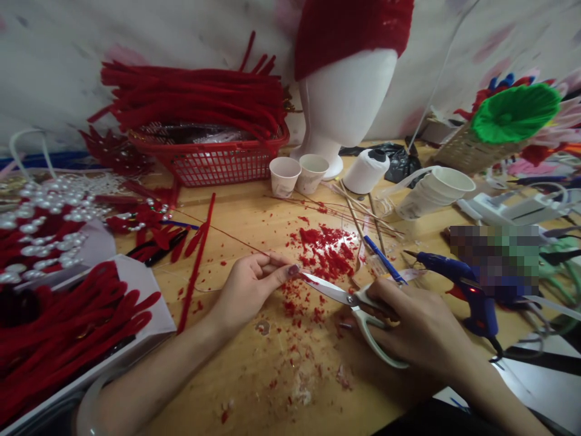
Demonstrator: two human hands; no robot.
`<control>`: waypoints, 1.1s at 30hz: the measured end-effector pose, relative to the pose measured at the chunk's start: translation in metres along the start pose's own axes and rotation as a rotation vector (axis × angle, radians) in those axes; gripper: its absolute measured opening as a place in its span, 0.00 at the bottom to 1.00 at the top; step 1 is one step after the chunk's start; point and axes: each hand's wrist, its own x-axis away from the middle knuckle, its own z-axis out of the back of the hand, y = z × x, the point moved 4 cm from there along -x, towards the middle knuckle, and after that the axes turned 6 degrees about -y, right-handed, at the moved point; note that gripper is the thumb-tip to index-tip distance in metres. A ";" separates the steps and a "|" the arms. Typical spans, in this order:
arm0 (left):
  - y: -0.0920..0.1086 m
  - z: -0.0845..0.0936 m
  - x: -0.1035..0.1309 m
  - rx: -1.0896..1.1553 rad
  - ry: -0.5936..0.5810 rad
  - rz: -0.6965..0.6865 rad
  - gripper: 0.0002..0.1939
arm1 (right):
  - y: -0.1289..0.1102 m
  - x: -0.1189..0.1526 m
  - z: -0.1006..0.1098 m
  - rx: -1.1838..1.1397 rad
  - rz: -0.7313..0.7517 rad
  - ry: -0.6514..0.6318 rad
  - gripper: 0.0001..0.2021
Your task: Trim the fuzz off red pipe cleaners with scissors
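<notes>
In my left hand [254, 281], thumb and fingers pinch a red pipe cleaner [302, 276]. A thin bare-looking reddish stem [222, 231] runs from that hand toward the upper left; it seems to be the same piece. My right hand [417, 324] grips scissors [333, 292] with pale green handles, fingers through the loops. The blade tips point left and meet the red fuzz at my left fingertips. How far the blades are apart is hard to see. Beneath and beyond the blades lies a scatter of red fuzz clippings [329, 251].
A red basket [218, 163] piled with red pipe cleaners stands behind, beside paper cups [285, 175], a thread spool [367, 171] and a white foam head [345, 97]. A blue glue gun [472, 290] with a lit red light lies right. A white box [149, 290] with red loops sits left.
</notes>
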 end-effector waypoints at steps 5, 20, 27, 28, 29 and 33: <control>0.001 -0.001 0.000 -0.001 0.008 0.007 0.08 | -0.001 -0.001 0.001 0.018 -0.004 0.000 0.15; 0.001 -0.001 0.001 0.031 0.004 0.011 0.06 | -0.002 -0.002 0.000 0.047 0.006 0.026 0.11; 0.002 -0.002 0.000 0.025 -0.017 -0.020 0.06 | -0.005 -0.002 0.000 0.082 0.025 0.040 0.08; 0.002 -0.002 0.000 0.029 -0.020 -0.023 0.06 | -0.005 -0.002 0.000 0.084 0.025 0.043 0.09; 0.002 -0.002 0.000 0.035 -0.022 -0.025 0.06 | -0.005 -0.002 0.000 0.087 0.023 0.047 0.10; 0.001 -0.001 0.000 0.056 -0.023 -0.028 0.06 | -0.005 -0.001 -0.001 0.094 0.024 0.042 0.11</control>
